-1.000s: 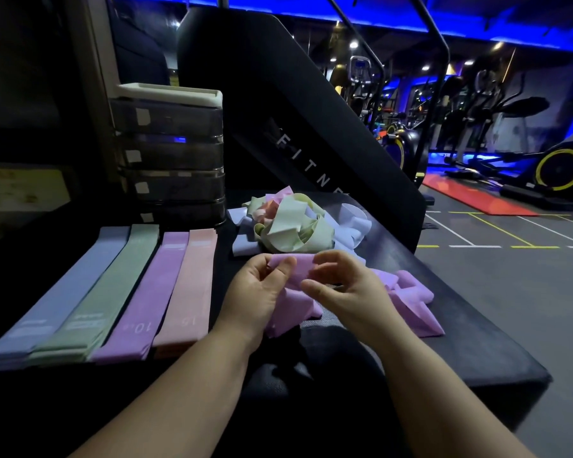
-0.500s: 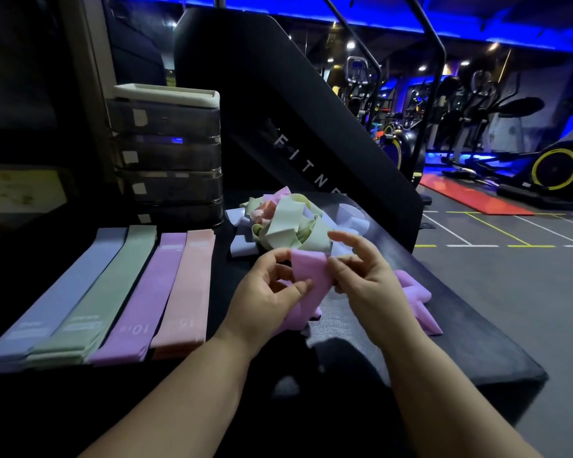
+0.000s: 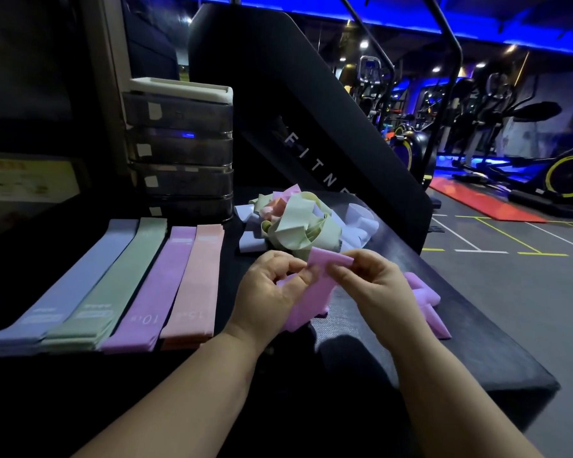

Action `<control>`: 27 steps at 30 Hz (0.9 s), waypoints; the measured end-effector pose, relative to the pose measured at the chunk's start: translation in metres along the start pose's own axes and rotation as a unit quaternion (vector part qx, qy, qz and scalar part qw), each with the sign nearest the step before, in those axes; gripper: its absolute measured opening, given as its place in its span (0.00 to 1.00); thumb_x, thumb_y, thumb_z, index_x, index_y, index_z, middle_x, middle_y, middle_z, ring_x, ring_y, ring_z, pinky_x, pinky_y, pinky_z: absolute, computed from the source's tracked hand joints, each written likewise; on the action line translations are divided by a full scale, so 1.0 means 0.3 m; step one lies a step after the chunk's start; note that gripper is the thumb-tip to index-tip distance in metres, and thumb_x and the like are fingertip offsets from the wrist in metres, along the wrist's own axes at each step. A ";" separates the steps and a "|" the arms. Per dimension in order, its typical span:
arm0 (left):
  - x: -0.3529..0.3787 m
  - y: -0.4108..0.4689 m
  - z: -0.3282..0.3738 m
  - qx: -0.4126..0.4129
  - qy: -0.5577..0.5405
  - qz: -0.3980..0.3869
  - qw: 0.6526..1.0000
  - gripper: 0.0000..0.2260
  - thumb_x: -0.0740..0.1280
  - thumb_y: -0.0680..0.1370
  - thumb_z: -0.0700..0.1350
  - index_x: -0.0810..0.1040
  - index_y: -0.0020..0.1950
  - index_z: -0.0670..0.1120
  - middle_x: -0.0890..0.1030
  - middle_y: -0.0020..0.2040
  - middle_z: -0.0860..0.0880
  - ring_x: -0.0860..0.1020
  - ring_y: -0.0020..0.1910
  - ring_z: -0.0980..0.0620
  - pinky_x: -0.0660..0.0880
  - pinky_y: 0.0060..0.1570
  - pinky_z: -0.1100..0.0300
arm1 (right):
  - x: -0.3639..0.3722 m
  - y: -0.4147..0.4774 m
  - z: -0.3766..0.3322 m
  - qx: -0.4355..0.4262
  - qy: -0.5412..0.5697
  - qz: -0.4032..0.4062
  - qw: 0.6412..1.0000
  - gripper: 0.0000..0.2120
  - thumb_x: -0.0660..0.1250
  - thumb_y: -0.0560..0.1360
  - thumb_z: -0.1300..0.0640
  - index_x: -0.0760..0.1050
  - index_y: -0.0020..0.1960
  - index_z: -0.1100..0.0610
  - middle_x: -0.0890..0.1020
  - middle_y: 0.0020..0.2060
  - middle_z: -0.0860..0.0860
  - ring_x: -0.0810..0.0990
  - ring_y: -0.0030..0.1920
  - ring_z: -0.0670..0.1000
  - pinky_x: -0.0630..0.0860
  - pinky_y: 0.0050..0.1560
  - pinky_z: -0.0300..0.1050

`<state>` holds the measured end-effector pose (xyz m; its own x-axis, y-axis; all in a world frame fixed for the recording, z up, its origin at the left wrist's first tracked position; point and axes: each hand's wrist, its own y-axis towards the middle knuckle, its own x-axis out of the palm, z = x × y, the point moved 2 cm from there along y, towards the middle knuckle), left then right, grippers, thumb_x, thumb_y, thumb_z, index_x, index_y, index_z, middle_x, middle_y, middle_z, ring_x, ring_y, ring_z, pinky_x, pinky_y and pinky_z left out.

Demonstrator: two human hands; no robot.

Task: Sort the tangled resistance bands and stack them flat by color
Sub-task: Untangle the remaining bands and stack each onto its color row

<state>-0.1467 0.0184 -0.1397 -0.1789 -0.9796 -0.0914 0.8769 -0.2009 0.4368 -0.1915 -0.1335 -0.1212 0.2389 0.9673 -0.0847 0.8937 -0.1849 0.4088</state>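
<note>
Plainly, the purple band (image 3: pixel 323 276) is a thin, soft, stretchy loop. It looks light enough for fingertips alone, and it is likely to twist or fold over on itself. It would best be taken by its two long edges near one end and drawn flat.

Well to the left of the left hand (image 3: pixel 265 292) four flat stacks lie side by side: the blue stack (image 3: pixel 70 292), the green stack (image 3: pixel 116 282), the purple stack (image 3: pixel 156 285) and the pink stack (image 3: pixel 192 282). The held band probably belongs on the purple one.

The left hand pinches the band's left edge between thumb and forefinger, its other fingers curled in. The band stands between the two hands, its top end just above the fingertips and its lower part hanging toward the table (image 3: pixel 477 358).

The right hand (image 3: pixel 374 292) pinches the band's right edge near the top, again with thumb and forefinger, the rest of its fingers loosely bent.

Just beyond both hands sits the tangled pile (image 3: pixel 298 226) of green, pale blue and pink loops. To the right of the right hand, loose purple bands (image 3: pixel 424 299) lie crumpled on the table, partly hidden behind that hand.
</note>
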 end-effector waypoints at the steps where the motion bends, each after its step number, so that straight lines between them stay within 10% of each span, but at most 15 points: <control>1: 0.002 0.000 0.002 -0.014 -0.007 -0.025 1.000 0.13 0.75 0.69 0.58 0.84 0.45 0.51 0.81 0.46 0.54 0.80 0.46 0.53 0.77 0.48 0.56 | -0.001 0.000 -0.003 -0.002 0.011 0.010 1.000 0.06 0.69 0.75 0.66 0.81 0.43 0.57 0.83 0.36 0.52 0.79 0.41 0.49 0.75 0.46 0.44; 6: 0.028 -0.018 -0.004 -0.094 -0.054 -0.114 0.988 0.11 0.73 0.74 0.38 0.79 0.55 0.44 0.84 0.45 0.43 0.84 0.39 0.52 0.79 0.37 0.63 | -0.017 0.007 -0.022 0.006 0.125 0.076 0.989 0.03 0.66 0.77 0.64 0.78 0.46 0.61 0.80 0.32 0.49 0.77 0.33 0.45 0.75 0.36 0.37; 9: 0.031 -0.005 -0.031 -0.069 -0.008 -0.101 0.992 0.12 0.75 0.71 0.41 0.80 0.51 0.51 0.85 0.46 0.44 0.84 0.46 0.47 0.81 0.47 0.55 | -0.050 0.012 -0.033 0.021 0.158 0.119 0.980 0.05 0.63 0.79 0.63 0.75 0.46 0.62 0.75 0.26 0.48 0.71 0.26 0.43 0.69 0.26 0.33; 14: 0.035 -0.005 -0.043 -0.035 0.106 -0.110 0.988 0.17 0.75 0.70 0.36 0.76 0.50 0.55 0.82 0.46 0.58 0.80 0.43 0.64 0.72 0.45 0.75 | -0.110 0.018 -0.032 0.034 0.197 0.154 0.968 0.09 0.62 0.80 0.60 0.73 0.41 0.57 0.72 0.25 0.48 0.67 0.24 0.45 0.60 0.25 0.39; 19: 0.015 0.017 -0.071 -0.029 0.218 -0.061 0.973 0.06 0.71 0.72 0.45 0.80 0.43 0.57 0.82 0.43 0.56 0.78 0.48 0.53 0.75 0.51 0.60 | -0.175 0.031 -0.044 0.023 0.259 0.211 0.942 0.10 0.63 0.80 0.61 0.72 0.40 0.56 0.71 0.23 0.47 0.68 0.24 0.43 0.67 0.26 0.34; 27: 0.017 0.017 -0.068 -0.088 0.027 -0.048 0.995 0.05 0.69 0.78 0.44 0.81 0.42 0.52 0.82 0.38 0.54 0.78 0.38 0.58 0.74 0.43 0.65 | -0.257 0.042 -0.006 0.033 0.194 0.267 0.943 0.08 0.64 0.80 0.60 0.73 0.41 0.56 0.73 0.23 0.46 0.69 0.24 0.43 0.69 0.27 0.33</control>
<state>-0.1340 0.0124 -0.1563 -0.2449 -0.9538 -0.1742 0.9225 -0.2845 0.2607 -0.1994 -0.2102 -0.1079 0.5159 0.7213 0.4621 0.7105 -0.6616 0.2397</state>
